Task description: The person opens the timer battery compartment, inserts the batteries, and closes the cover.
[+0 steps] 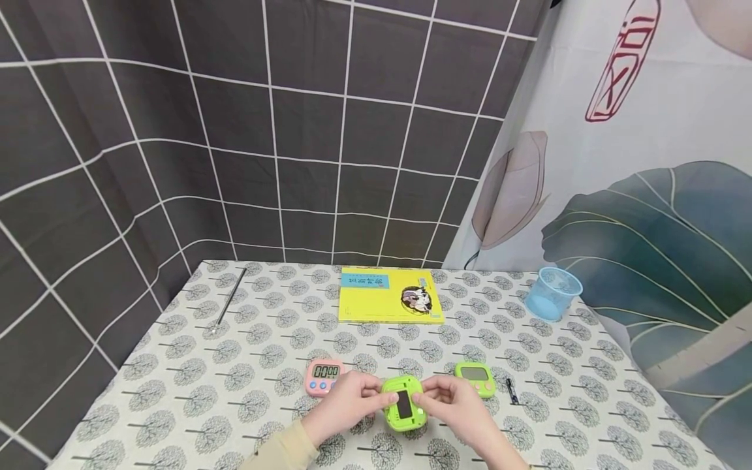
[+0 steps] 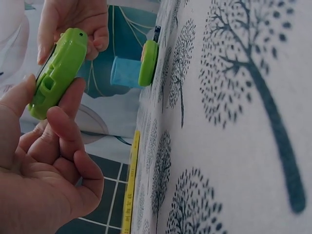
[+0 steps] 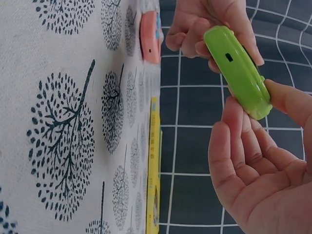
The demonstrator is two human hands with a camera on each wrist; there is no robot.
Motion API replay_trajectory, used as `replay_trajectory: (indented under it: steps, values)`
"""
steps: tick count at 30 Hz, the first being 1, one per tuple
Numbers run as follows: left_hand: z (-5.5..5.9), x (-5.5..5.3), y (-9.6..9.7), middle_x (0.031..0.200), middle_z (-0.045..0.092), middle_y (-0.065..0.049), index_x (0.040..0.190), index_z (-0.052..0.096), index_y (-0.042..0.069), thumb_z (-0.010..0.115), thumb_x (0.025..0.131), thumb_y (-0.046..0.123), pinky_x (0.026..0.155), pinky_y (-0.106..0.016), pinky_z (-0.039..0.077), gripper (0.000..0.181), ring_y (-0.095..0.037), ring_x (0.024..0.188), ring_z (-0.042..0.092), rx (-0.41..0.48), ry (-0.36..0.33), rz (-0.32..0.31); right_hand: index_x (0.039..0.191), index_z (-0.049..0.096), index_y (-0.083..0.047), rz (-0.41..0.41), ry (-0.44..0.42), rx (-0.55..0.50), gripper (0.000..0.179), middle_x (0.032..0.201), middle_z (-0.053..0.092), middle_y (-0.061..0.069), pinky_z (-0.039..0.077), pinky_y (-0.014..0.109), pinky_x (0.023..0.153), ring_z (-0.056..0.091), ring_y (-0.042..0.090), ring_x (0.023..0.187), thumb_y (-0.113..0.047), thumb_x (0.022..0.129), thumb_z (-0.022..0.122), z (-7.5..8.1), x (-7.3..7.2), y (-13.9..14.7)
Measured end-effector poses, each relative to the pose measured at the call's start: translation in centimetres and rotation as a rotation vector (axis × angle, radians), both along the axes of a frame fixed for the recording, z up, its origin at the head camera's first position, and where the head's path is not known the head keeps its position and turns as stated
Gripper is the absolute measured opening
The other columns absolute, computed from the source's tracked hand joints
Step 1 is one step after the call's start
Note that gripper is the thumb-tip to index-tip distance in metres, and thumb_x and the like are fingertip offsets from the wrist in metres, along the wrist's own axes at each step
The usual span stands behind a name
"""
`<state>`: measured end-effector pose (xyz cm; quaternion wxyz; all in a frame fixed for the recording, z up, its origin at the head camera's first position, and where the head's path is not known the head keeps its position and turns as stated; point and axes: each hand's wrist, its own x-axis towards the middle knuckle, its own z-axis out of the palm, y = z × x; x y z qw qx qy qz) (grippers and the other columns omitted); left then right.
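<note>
Both hands hold a green digital timer (image 1: 405,405) above the table, its back with a dark rectangular panel turned up. My left hand (image 1: 346,403) pinches one side between thumb and fingers, and my right hand (image 1: 457,406) pinches the opposite side. In the left wrist view, a recess shows in the edge of the timer (image 2: 61,73); the right wrist view shows a small dark slot on its other edge (image 3: 236,73). A pink timer (image 1: 319,372) reading 00:00 lies beside the left hand. Behind the right hand lies a second green timer (image 1: 476,375), face up.
A small dark elongated item (image 1: 512,391) lies right of the second green timer. Farther back are a yellow book (image 1: 370,305) and, at the right, a translucent blue cup (image 1: 551,297). A thin dark rod (image 1: 232,297) lies at the back left. Grey checked cloth (image 1: 305,124) hangs behind the table.
</note>
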<state>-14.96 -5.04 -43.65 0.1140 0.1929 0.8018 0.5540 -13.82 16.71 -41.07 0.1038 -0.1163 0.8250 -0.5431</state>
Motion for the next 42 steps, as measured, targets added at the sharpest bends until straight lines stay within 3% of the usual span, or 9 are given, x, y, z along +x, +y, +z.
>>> replay_trajectory:
  steps: [6,12,15,20,28,36,42]
  values:
    - [0.1,-0.1,0.0,0.057,0.061,-0.013,0.089,0.074,0.012,0.062,0.089,0.039,0.050,-0.021,0.042,0.029,-0.010,0.052,0.053,-0.006,-0.006,0.045,0.095,0.066,0.001,-0.052,0.104,0.050,0.027,0.083,0.068,0.004,0.053,0.020,0.067,0.060,0.006,0.070,-0.020,0.080,0.074,0.2,0.4,-0.6]
    - [-0.1,-0.2,0.0,0.062,0.066,-0.003,0.089,0.074,0.011,0.062,0.089,0.043,0.054,-0.020,0.044,0.034,-0.005,0.054,0.052,-0.053,0.066,0.075,0.087,0.068,-0.011,-0.113,0.232,0.170,0.018,0.073,0.062,-0.006,0.048,0.019,0.059,0.052,0.003,0.064,-0.019,0.075,0.078,0.4,0.8,-1.4]
    - [-0.1,-0.1,-0.1,0.063,0.065,0.002,0.088,0.074,0.012,0.062,0.088,0.045,0.057,-0.020,0.044,0.035,-0.002,0.056,0.049,-0.073,0.089,0.082,0.085,0.068,-0.013,-0.125,0.287,0.195,0.016,0.071,0.060,-0.009,0.047,0.019,0.057,0.050,0.003,0.063,-0.014,0.073,0.079,0.3,0.9,-1.6]
    - [0.0,-0.1,-0.1,0.069,0.068,0.008,0.088,0.074,0.013,0.062,0.086,0.047,0.063,-0.022,0.045,0.036,-0.002,0.062,0.054,-0.090,0.099,0.081,0.084,0.068,-0.016,-0.135,0.397,0.226,0.019,0.072,0.058,-0.014,0.047,0.019,0.057,0.049,0.002,0.064,-0.009,0.071,0.079,0.1,1.1,-1.9]
    - [0.3,0.1,0.0,0.069,0.069,0.006,0.087,0.074,0.014,0.063,0.086,0.048,0.062,-0.023,0.046,0.036,-0.006,0.061,0.059,-0.106,0.073,0.054,0.084,0.066,-0.016,-0.089,0.668,0.261,0.025,0.074,0.053,-0.021,0.047,0.018,0.059,0.046,-0.003,0.068,-0.006,0.066,0.080,-0.4,1.3,-2.0]
    - [0.4,0.3,0.2,0.069,0.068,0.004,0.087,0.074,0.013,0.064,0.085,0.047,0.057,-0.022,0.045,0.035,-0.003,0.059,0.055,-0.110,0.041,0.026,0.080,0.062,-0.021,-0.054,0.717,0.270,0.030,0.077,0.051,-0.021,0.048,0.019,0.060,0.045,-0.003,0.071,-0.005,0.063,0.081,-0.6,1.6,-2.1]
    - [0.4,0.3,0.4,0.061,0.064,0.001,0.081,0.073,0.015,0.066,0.084,0.047,0.047,-0.019,0.037,0.033,-0.001,0.051,0.045,-0.110,0.044,0.012,0.077,0.057,-0.022,-0.021,0.803,0.298,0.035,0.079,0.046,-0.020,0.046,0.016,0.063,0.044,-0.002,0.074,-0.004,0.061,0.081,-0.9,1.8,-2.4]
